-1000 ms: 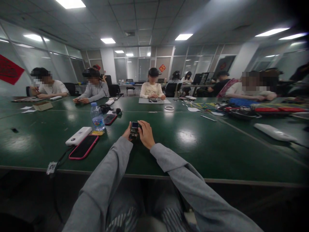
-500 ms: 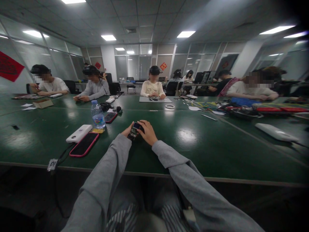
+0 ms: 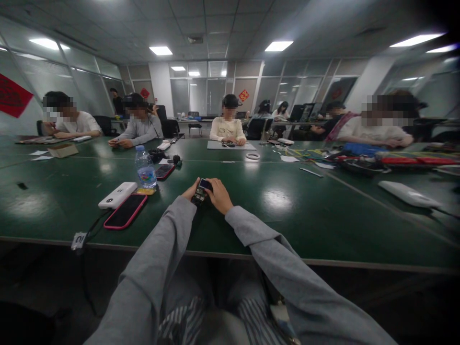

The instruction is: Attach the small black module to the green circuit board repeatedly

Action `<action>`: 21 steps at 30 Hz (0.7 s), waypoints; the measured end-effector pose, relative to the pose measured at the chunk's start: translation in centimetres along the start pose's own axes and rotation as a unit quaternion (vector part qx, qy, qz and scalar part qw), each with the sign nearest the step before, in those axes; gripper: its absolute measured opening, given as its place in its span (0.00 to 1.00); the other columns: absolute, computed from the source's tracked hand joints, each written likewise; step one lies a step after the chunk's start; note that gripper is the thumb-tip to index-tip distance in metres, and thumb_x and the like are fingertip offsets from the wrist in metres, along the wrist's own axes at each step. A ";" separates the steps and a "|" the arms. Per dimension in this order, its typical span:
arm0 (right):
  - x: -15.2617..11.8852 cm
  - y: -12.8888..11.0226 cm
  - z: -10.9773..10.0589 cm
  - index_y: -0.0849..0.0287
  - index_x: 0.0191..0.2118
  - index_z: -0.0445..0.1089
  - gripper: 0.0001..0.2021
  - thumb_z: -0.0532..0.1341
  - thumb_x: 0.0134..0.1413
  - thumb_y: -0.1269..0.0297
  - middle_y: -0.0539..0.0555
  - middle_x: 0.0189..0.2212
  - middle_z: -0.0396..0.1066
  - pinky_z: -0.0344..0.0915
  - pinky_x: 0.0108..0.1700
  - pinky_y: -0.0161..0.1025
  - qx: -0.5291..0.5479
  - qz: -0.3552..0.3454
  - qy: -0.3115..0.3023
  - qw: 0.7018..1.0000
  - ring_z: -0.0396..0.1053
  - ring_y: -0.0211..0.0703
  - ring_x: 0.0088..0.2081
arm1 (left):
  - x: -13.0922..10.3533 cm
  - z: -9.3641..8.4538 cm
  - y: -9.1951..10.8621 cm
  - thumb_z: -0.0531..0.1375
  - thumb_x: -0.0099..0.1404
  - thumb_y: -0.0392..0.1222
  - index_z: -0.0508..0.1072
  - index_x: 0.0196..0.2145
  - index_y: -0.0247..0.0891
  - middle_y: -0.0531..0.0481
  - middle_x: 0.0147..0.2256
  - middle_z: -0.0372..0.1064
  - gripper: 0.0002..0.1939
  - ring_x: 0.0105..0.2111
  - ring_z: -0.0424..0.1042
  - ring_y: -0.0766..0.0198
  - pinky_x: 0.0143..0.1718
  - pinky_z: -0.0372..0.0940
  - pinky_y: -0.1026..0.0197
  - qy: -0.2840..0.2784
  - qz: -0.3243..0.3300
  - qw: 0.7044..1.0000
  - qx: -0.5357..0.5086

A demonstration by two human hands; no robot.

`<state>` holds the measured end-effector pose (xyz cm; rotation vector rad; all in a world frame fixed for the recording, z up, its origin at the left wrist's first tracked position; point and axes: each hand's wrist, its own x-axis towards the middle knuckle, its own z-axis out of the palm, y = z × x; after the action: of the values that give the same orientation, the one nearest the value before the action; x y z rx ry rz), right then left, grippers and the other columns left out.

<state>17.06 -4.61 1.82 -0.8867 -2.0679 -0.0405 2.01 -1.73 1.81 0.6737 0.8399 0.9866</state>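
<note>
A small dark electronic device with a little screen at its top sits between my hands, just above the green table. My left hand grips its left side, fingers mostly hidden behind it. On the right, my right hand is closed on the device's upper right edge, with the fingertips beside the screen. What the fingers do behind the device is hidden.
Left of my hands are a red-edged phone, a white power bank, a water bottle and a second phone. A tape ring, a pen and cables lie farther right. Several people sit across the table.
My right hand's fingers have drawn in and cover less of the device, so its small screen shows more fully. My left hand keeps its hold. The view has shifted slightly.
</note>
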 end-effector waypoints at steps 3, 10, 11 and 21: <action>0.1 -0.1 -0.1 0.61 0.57 0.57 0.19 0.51 0.61 0.65 0.60 0.49 0.59 0.57 0.55 0.47 0.021 0.002 0.026 0.999 0.57 0.47 0.52 | 0.0 -0.1 0.0 0.47 0.63 0.60 0.71 0.34 0.30 0.48 0.18 0.65 0.28 0.15 0.65 0.68 0.15 0.58 0.67 0.011 0.030 0.999 0.007; -0.4 -0.7 0.8 0.61 0.56 0.57 0.21 0.51 0.61 0.57 0.59 0.45 0.62 0.62 0.51 0.44 0.103 0.075 0.041 0.991 0.62 0.43 0.45 | -0.9 -0.2 0.6 0.45 0.65 0.59 0.70 0.33 0.31 0.48 0.21 0.66 0.28 0.21 0.68 0.68 0.21 0.63 0.67 0.056 0.128 0.982 -0.130; -0.5 -0.9 1.2 0.61 0.56 0.56 0.22 0.53 0.60 0.55 0.58 0.45 0.62 0.62 0.50 0.44 0.118 0.084 0.028 0.989 0.63 0.42 0.44 | -0.9 -0.3 0.6 0.45 0.64 0.60 0.70 0.32 0.31 0.48 0.21 0.66 0.28 0.22 0.68 0.67 0.22 0.64 0.67 0.059 0.128 0.980 -0.139; -0.1 -1.3 4.3 0.62 0.56 0.53 0.31 0.64 0.48 0.60 0.59 0.49 0.63 0.59 0.55 0.43 0.260 0.167 0.018 0.951 0.64 0.43 0.50 | 0.2 0.1 0.4 0.49 0.60 0.63 0.72 0.34 0.32 0.45 0.24 0.69 0.29 0.28 0.72 0.62 0.30 0.67 0.63 0.028 0.122 0.985 -0.117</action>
<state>13.31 -4.24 -0.59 -0.8729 -1.7384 0.6374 2.00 -1.39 2.14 0.5565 0.6870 1.3077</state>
